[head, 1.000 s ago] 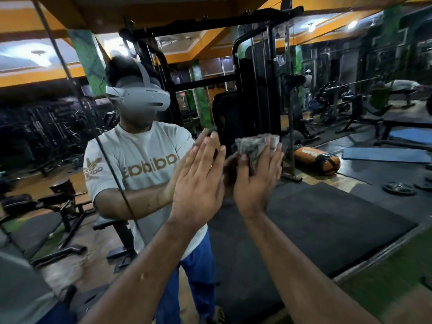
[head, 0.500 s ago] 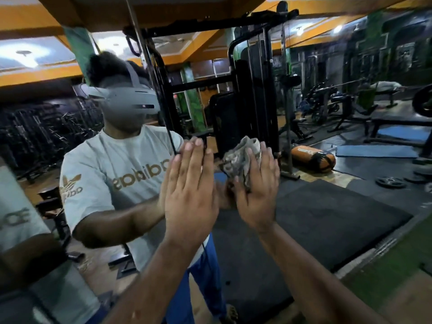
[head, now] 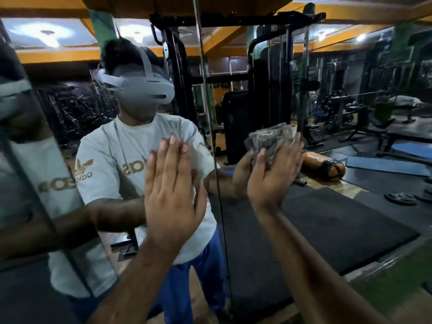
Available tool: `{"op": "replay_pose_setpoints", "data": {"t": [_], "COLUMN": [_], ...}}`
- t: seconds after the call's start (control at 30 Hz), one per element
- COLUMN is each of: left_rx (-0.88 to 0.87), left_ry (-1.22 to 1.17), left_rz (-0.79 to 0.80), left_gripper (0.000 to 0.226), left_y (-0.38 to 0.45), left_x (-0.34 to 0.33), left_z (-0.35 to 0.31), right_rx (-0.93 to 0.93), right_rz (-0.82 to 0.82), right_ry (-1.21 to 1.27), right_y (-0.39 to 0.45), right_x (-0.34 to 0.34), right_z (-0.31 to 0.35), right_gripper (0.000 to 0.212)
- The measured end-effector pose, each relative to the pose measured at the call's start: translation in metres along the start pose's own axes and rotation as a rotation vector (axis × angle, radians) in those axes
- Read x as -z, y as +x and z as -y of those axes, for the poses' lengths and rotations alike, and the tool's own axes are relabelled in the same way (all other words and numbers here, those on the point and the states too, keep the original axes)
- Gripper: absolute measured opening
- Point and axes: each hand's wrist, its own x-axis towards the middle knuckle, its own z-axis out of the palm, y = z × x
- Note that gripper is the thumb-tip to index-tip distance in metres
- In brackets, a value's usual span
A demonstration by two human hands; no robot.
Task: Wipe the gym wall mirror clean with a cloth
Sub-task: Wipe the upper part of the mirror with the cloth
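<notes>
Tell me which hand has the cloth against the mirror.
The right hand: it presses the crumpled grey cloth to the mirror. The left hand lies flat and bare on the glass.

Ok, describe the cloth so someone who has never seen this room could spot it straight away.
Start at the wall mirror filling the view, with two raised hands against it. The right hand presses a crumpled grey cloth against the glass. The left hand lies flat and bare, so the cloth is the only wad of fabric there.
</notes>
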Motion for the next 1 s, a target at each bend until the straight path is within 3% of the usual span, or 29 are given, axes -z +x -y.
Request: {"op": "replay_pose_setpoints", "data": {"t": [0.07, 0.2, 0.33, 0.37, 0.47, 0.53, 0.7, 0.8, 0.87, 0.93, 1.0], "left_rx": [0.003, -0.042, 0.019, 0.063, 0.155, 0.149, 0.173, 0.359, 0.386, 0.355, 0.404], "left_ry": [0.056, 0.080, 0.005, 0.020, 0.092, 0.100, -0.002, 0.087, 0.087, 0.046, 0.024], "left_rz": [-0.012, -0.007, -0.077, -0.103, -0.112, -0.075, -0.086, -0.119, -0.108, -0.103, -0.116], "left_gripper": [0.064, 0.063, 0.060, 0.061, 0.065, 0.066, 0.062, 0.068, 0.069, 0.068, 0.068], "left_y": [-0.006, -0.009, -0.011, -0.014, -0.023, -0.026, -0.032, -0.044, -0.049, -0.051, -0.058], "left_x": [0.005, 0.001, 0.005, 0.008, 0.012, 0.015, 0.029, 0.035, 0.035, 0.037, 0.039], "left_z": [0.014, 0.024, 0.023, 0.024, 0.033, 0.039, 0.046, 0.047, 0.045, 0.047, 0.050], "right_rx": [0.039, 0.364, 0.092, 0.103, 0.478, 0.600, 0.277, 0.599, 0.753, 0.741, 0.613], "right_rz": [0.009, 0.106, 0.045, 0.062, 0.188, 0.230, 0.067, 0.189, 0.220, 0.204, 0.171], "right_ry": [0.007, -0.012, 0.038, 0.037, -0.013, -0.042, 0.004, -0.007, -0.027, -0.022, -0.003], "right_y": [-0.011, -0.035, -0.030, -0.032, -0.051, -0.047, -0.036, -0.059, -0.056, -0.043, -0.037], "right_x": [-0.009, -0.010, -0.016, -0.019, -0.021, -0.017, -0.029, -0.033, -0.032, -0.031, -0.031], "right_z": [0.028, 0.035, 0.066, 0.078, 0.084, 0.073, 0.107, 0.108, 0.098, 0.101, 0.116], "right_gripper": [0.064, 0.062, 0.062, 0.063, 0.067, 0.066, 0.063, 0.074, 0.079, 0.075, 0.073]}}
